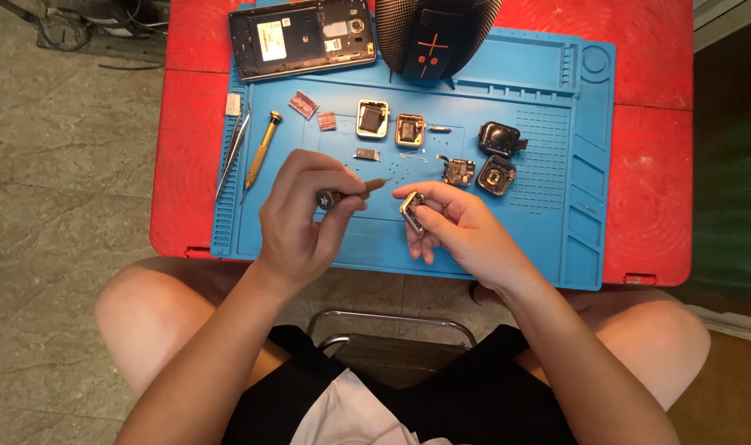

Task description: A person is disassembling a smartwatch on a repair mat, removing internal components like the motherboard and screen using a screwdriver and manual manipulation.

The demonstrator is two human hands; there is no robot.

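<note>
Red worktop (pixel 656 165) under a blue repair mat (pixel 507 239). Beyond both grips: opened phone (pixel 303 37), dark speaker (pixel 436 37), yellow screwdriver (pixel 262 152), small parts. Left hand (pixel 301 222) grip closed on a pointed tool (pixel 355 191); right hand (pixel 458 227) grip closed on a small metal casing (pixel 412 210), just right of the tool tip.

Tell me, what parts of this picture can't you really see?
- Head view: the small metal frame in the right hand is partly covered by the fingers.
- The handle of the tool is wrapped inside the left hand.
- The tiny screws on the blue mat are too small to count.
- The black speaker is cut off by the top edge.
</note>
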